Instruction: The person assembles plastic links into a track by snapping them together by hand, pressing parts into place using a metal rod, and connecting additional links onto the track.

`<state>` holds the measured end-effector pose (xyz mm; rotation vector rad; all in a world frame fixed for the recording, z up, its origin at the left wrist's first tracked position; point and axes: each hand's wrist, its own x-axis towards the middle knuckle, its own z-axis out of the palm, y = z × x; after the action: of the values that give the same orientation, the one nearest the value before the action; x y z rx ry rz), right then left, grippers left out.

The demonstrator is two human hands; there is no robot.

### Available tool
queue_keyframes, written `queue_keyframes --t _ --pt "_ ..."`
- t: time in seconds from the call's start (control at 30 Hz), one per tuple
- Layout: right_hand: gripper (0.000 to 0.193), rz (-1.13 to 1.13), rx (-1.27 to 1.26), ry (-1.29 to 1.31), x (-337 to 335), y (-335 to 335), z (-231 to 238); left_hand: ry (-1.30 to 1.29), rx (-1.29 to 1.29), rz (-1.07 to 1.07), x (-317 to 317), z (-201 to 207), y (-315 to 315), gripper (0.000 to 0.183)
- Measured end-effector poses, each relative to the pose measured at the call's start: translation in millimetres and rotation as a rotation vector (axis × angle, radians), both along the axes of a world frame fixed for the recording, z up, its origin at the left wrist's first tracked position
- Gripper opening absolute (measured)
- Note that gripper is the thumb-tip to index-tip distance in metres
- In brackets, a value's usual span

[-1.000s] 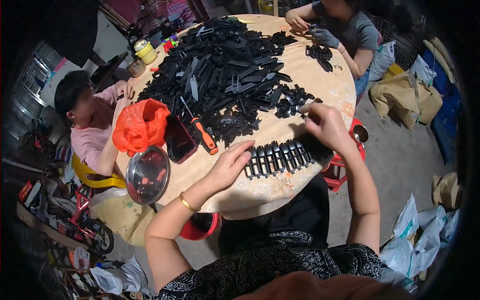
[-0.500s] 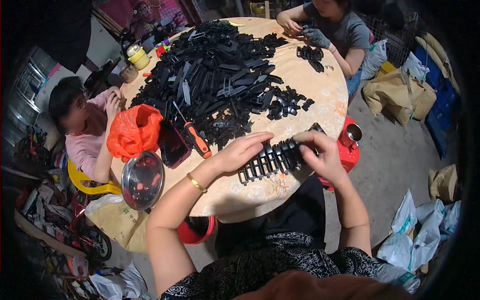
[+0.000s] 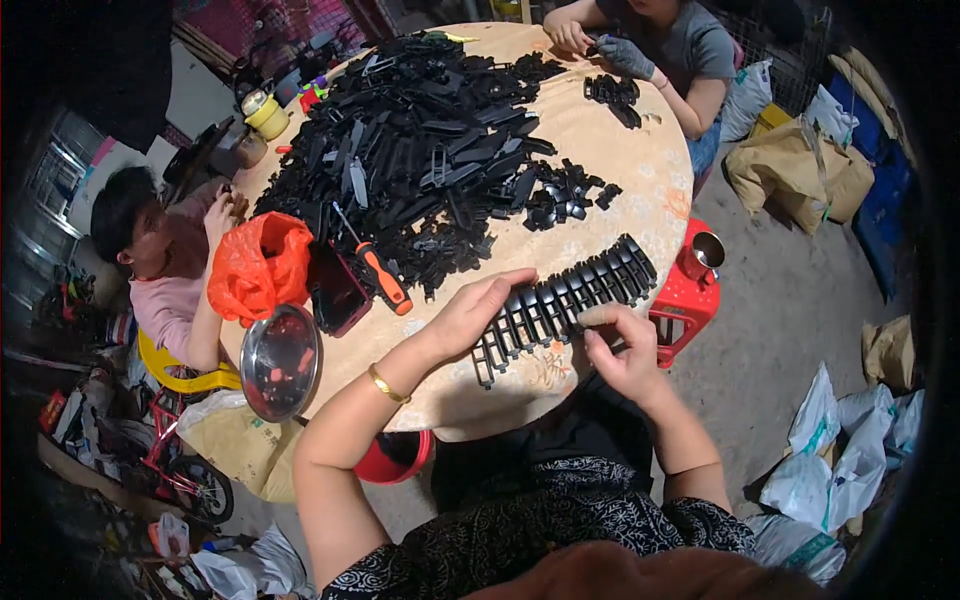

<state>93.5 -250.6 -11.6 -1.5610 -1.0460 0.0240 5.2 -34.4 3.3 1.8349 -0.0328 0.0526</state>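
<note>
On the near part of the round table [image 3: 655, 165] lies a slanting row of black plastic clip-like frames [image 3: 560, 305], set side by side. My left hand [image 3: 470, 315], with a gold bangle at the wrist, rests along the row's left end, fingers stretched out and touching its far side. At the row's near edge, my right hand [image 3: 630, 355] has its thumb and index finger curled close together; whatever is between their tips is too small to make out. Beyond the hands is a large heap of black plastic parts [image 3: 400, 150], with a smaller cluster [image 3: 560, 195] at its right.
Left of my hands are a screwdriver [image 3: 380, 275], a phone [image 3: 340, 295], a red plastic bag [image 3: 262, 265] and a steel bowl [image 3: 280, 362]. A metal cup [image 3: 705, 250] stands on a red stool [image 3: 690, 300]. Two people sit at the table, one handling parts with a gloved hand [image 3: 625, 57].
My right hand has drawn back toward me from over the row to its near edge, uncovering the row's right end. The row now slants more, its right end farther away. My left hand stays beside it.
</note>
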Motion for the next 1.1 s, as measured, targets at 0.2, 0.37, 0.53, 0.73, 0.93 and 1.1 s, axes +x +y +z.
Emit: queue_keyframes --t 0.2,0.37,0.53,0.73,0.93,1.1 --pt "0.010 0.055 0.027 0.157 -9.4 -1.7 -11.2 0.093 -0.148 -0.046 -3.6 4.3 7.5 0.065" --pt "0.013 0.384 0.070 0.181 -28.3 -0.6 1.6 0.098 -0.293 -0.054 -9.1 -3.0 17.5 0.062" --pt "0.016 0.782 -0.131 0.112 -57.2 16.0 4.5 0.108 -0.313 -0.152 -8.2 -0.8 19.8 0.067" --pt "0.023 0.671 -0.146 0.169 -60.8 38.0 7.2 0.140 -0.333 -0.235 -11.9 0.6 19.4 0.073" --pt "0.019 0.639 -0.223 0.235 -58.7 40.4 7.0 0.183 -0.268 -0.276 -12.1 8.7 18.8 0.090" --pt "0.020 0.574 -0.049 0.230 -58.6 41.4 -1.3 0.170 -0.386 -0.306 -4.9 4.8 32.7 0.071"
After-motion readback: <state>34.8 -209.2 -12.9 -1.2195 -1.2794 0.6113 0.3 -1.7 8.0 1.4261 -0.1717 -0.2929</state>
